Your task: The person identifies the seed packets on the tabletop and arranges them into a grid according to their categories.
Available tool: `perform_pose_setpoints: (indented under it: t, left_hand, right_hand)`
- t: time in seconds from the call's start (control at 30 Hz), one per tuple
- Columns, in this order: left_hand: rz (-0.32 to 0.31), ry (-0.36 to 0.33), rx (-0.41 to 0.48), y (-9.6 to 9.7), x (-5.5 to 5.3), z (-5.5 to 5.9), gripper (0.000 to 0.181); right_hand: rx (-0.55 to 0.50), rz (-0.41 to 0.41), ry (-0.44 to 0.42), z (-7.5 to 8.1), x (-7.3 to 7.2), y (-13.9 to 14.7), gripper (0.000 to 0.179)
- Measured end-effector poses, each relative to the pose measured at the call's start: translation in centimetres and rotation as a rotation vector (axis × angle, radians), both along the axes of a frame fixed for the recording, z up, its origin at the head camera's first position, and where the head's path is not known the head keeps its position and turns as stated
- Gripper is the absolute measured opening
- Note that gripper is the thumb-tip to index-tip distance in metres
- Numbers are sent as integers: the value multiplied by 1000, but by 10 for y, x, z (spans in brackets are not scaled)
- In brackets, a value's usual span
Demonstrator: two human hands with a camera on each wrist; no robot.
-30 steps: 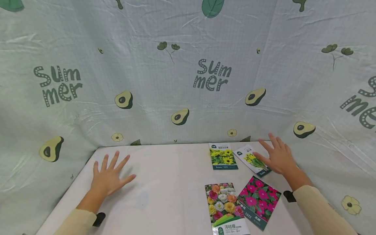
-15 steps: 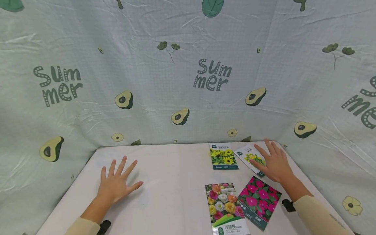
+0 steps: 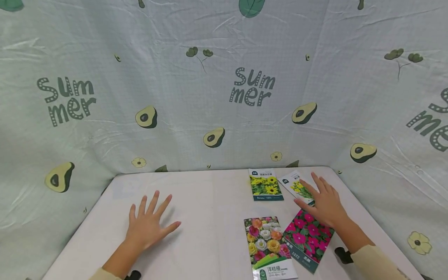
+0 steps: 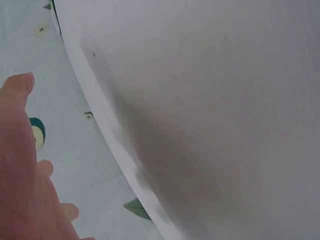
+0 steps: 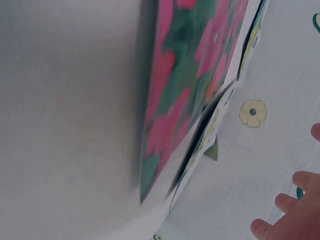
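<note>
My left hand (image 3: 148, 225) hovers over the left part of the white table (image 3: 196, 233) with fingers spread, holding nothing. In the left wrist view only part of that hand (image 4: 20, 165) shows. My right hand (image 3: 325, 206), also spread, is above a white seed packet with yellow flowers (image 3: 289, 181) and the top corner of a pink-flowered seed packet (image 3: 304, 233), partly hiding both. A second yellow-flowered seed packet (image 3: 266, 186) lies to its left. Nearer me is a seed packet of multicoloured blooms (image 3: 264, 241), touching or overlapping the pink one. The right wrist view shows the pink packet (image 5: 195, 65) edge-on.
A pale curtain (image 3: 175, 97) printed with avocados and "summer" lettering rises behind the table and along both sides. Black devices (image 3: 343, 255) sit at both wrists. All the packets lie on the table's right half.
My left hand has moved right and slightly toward me. The right hand has drifted a little left and toward me, from beside the white packet to over the pink one's corner. The packets stay put.
</note>
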State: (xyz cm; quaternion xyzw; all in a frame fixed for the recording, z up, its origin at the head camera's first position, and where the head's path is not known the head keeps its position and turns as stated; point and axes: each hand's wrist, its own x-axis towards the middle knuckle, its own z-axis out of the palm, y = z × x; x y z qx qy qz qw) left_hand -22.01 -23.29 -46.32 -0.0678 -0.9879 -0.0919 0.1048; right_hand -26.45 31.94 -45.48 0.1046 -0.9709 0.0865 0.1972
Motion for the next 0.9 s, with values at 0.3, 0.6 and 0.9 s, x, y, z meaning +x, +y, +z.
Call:
perform_pose_setpoints:
  t: [0.3, 0.6, 0.9]
  left_hand:
    - [-4, 20, 32, 24, 12, -5, 93]
    - [-31, -37, 57, 51, 23, 1, 96]
    - [-98, -144, 63, 80, 34, 8, 98]
  right_hand:
    - [-44, 6, -71, 0, 15, -11, 79]
    - [-11, 39, -137, -1, 30, -22, 75]
    - [-21, 80, -169, -4, 38, -26, 78]
